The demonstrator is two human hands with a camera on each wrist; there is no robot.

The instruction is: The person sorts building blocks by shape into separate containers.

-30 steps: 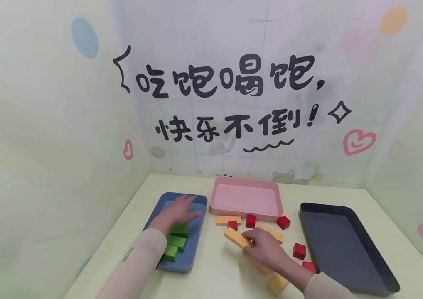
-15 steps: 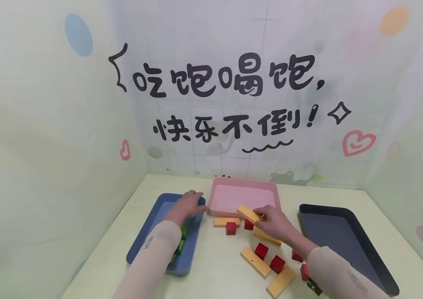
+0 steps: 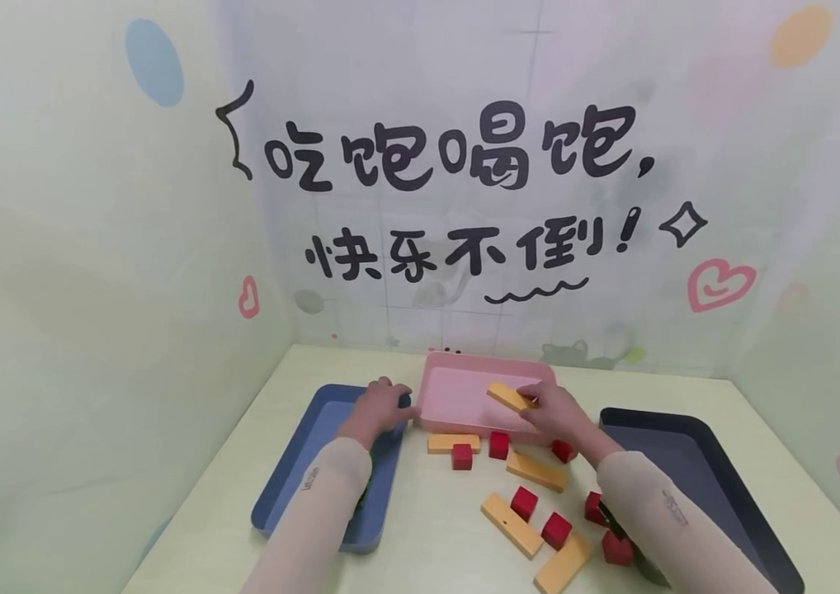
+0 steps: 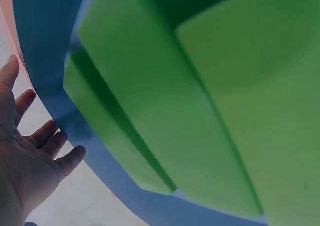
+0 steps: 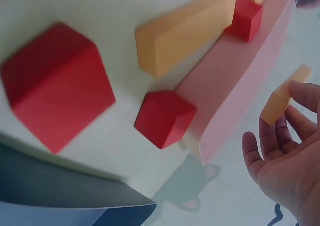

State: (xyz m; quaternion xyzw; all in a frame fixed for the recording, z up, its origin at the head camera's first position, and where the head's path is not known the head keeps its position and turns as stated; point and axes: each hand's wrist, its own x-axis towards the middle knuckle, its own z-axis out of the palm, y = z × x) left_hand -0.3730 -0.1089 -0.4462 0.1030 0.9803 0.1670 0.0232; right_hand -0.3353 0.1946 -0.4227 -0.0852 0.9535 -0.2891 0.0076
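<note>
Over the pink tray [image 3: 457, 388], my right hand [image 3: 558, 412] pinches a yellow rectangular block [image 3: 507, 397] between thumb and fingers. In the right wrist view that block [image 5: 285, 96] sticks out from the fingertips beyond the pink wall. My left hand [image 3: 377, 410] is at the far right corner of the blue tray [image 3: 294, 462], fingers spread and right at its rim. Green blocks [image 4: 150, 86] lie inside the blue tray, mostly hidden by my sleeve in the head view. Several yellow blocks [image 3: 536, 471] and red cubes [image 3: 462, 457] are scattered on the table in front of the pink tray.
A dark grey tray [image 3: 672, 462] stands at the right, partly behind my right sleeve. Loose yellow blocks [image 3: 512, 525] and red cubes [image 3: 557, 530] lie near the table's front. A printed curtain [image 3: 464, 214] closes off the back and both sides.
My right hand has carried the yellow block away from me, from above the loose blocks to over the pink tray. My left hand has shifted slightly right to the blue tray's far corner.
</note>
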